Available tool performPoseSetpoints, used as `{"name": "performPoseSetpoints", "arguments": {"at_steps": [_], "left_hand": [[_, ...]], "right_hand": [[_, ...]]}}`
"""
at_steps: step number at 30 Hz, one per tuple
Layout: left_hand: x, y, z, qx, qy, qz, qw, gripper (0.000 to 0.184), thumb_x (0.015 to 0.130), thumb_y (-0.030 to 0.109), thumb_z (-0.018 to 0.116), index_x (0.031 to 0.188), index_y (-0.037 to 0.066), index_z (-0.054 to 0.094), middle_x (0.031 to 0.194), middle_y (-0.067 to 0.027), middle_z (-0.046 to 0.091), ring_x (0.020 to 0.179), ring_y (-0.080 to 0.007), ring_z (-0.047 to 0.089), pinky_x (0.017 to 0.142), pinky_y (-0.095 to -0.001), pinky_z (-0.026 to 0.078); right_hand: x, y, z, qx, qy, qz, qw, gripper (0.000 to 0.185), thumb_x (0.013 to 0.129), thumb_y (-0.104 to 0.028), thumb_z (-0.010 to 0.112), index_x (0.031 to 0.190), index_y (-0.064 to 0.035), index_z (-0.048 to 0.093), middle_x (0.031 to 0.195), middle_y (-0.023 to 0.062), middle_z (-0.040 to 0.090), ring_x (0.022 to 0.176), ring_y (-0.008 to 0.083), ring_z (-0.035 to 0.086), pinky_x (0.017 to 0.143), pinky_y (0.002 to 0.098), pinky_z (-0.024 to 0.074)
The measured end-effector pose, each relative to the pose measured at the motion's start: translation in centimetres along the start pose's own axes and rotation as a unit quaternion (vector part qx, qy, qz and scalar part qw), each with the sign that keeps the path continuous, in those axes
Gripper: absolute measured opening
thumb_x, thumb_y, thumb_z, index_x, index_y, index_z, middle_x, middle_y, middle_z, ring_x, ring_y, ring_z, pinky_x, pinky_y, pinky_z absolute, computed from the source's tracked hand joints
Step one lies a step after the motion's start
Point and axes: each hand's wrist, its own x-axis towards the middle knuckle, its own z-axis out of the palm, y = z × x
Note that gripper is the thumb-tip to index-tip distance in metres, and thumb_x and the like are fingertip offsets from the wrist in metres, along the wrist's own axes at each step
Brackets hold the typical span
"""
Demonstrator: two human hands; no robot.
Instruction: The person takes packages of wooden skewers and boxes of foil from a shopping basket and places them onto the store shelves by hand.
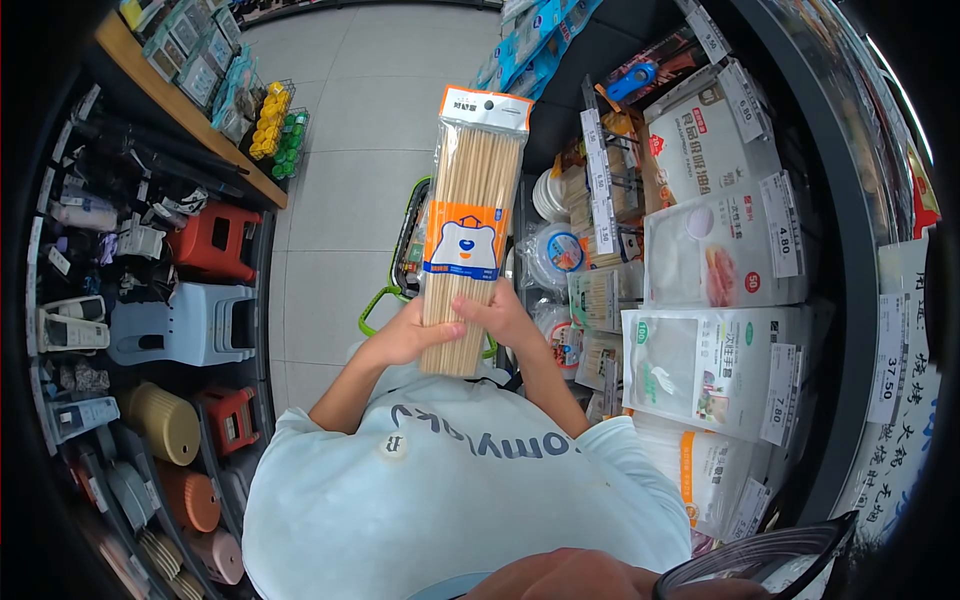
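A long clear pack of thin wooden skewers [475, 170] stands nearly upright in front of my chest, with an orange and blue bear label and a white header at its top. My left hand [403, 332] grips the pack's lower left side, its thumb across the front. From the right, my right hand [497, 312] holds the same lower part, its thumb also on the front. Both hands' other fingers are partly hidden behind the pack. Behind it is a basket with a green rim [367, 312], largely covered by the pack and my arms.
Right shelves hold bagged disposable goods [715, 250], round tubs [553, 255] and price tags [780, 225]. On the left shelves are a red stool [215, 243], a blue-grey stool [200, 325] and bins [160, 422]. Tiled floor [325, 200] runs between the shelves.
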Motion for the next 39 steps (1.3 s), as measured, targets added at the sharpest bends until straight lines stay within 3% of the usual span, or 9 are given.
{"name": "performPoseSetpoints", "arguments": {"at_steps": [9,15,17,20,26,29,36,39], "left_hand": [[0.3,-0.1,0.6,0.022,0.016,0.003,1.0,0.048,0.092,0.021,0.067,0.132,0.002,0.051,0.117,-0.0071,0.062,0.106,-0.0151,0.059,0.092,-0.0335,0.049],[0.3,-0.3,0.3,-0.003,0.02,0.004,1.0,0.046,0.091,0.022,0.068,0.13,0.001,0.053,0.113,-0.0067,0.063,0.103,-0.0147,0.06,0.09,-0.0325,0.05],[0.3,0.2,0.4,0.023,0.022,-0.001,0.999,0.045,0.091,0.022,0.068,0.129,0.001,0.054,0.112,-0.0065,0.063,0.102,-0.0146,0.06,0.09,-0.0323,0.05],[0.3,0.8,0.4,0.032,0.021,-0.011,0.999,0.044,0.091,0.022,0.068,0.127,0.001,0.055,0.111,-0.0065,0.063,0.102,-0.0146,0.06,0.09,-0.0323,0.05],[0.6,-0.2,0.0,0.0,0.011,-0.003,1.0,0.044,0.091,0.021,0.068,0.127,0.001,0.055,0.112,-0.0067,0.063,0.103,-0.0146,0.059,0.09,-0.0323,0.05],[0.8,0.0,0.4,0.011,0.015,0.002,1.0,0.044,0.091,0.021,0.069,0.127,0.001,0.054,0.112,-0.0069,0.063,0.103,-0.0148,0.059,0.09,-0.0325,0.05],[0.7,0.2,0.2,0.013,0.02,-0.014,1.0,0.043,0.091,0.021,0.068,0.126,0.0,0.056,0.112,-0.0074,0.064,0.103,-0.0153,0.06,0.091,-0.0331,0.05],[0.7,0.3,0.2,0.021,0.017,-0.003,1.0,0.042,0.091,0.021,0.068,0.126,0.0,0.056,0.111,-0.0074,0.064,0.103,-0.0153,0.06,0.091,-0.0331,0.05]], "right_hand": [[0.1,0.1,-0.1,0.035,0.029,-0.019,0.999,0.031,0.09,-0.018,0.069,0.114,0.0018,0.064,0.106,0.0069,0.068,0.096,0.013,0.064,0.085,0.0295,0.0511],[0.2,0.4,-1.0,-0.082,0.019,0.009,0.996,0.034,0.091,-0.022,0.069,0.114,0.0021,0.064,0.106,0.0071,0.069,0.095,0.0128,0.064,0.084,0.0298,0.0513],[0.0,0.3,-0.5,0.008,0.034,-0.005,0.999,0.036,0.091,-0.023,0.069,0.115,0.0024,0.064,0.106,0.0076,0.069,0.095,0.0129,0.064,0.085,0.0299,0.0513],[0.0,0.1,-0.3,0.025,0.035,-0.004,0.999,0.036,0.09,-0.023,0.07,0.115,0.0019,0.064,0.106,0.0078,0.069,0.096,0.0132,0.064,0.085,0.03,0.0513],[0.3,-0.3,-1.1,-0.07,-0.022,-0.012,0.997,0.032,0.09,-0.018,0.069,0.114,0.0012,0.064,0.105,0.0069,0.068,0.095,0.0127,0.064,0.085,0.0301,0.0513],[0.1,-0.7,-0.7,0.006,0.004,0.002,1.0,0.03,0.089,-0.016,0.069,0.113,0.0016,0.064,0.105,0.0067,0.069,0.094,0.0124,0.064,0.084,0.03,0.0514],[0.2,0.4,-1.0,0.024,0.01,0.001,1.0,0.029,0.089,-0.015,0.068,0.113,0.0011,0.064,0.104,0.0065,0.069,0.093,0.0125,0.064,0.084,0.0296,0.0515],[0.2,0.1,-1.1,-0.058,-0.011,-0.018,0.998,0.028,0.09,-0.015,0.068,0.113,0.0011,0.064,0.104,0.0064,0.068,0.093,0.0125,0.064,0.083,0.0295,0.0516]]}}
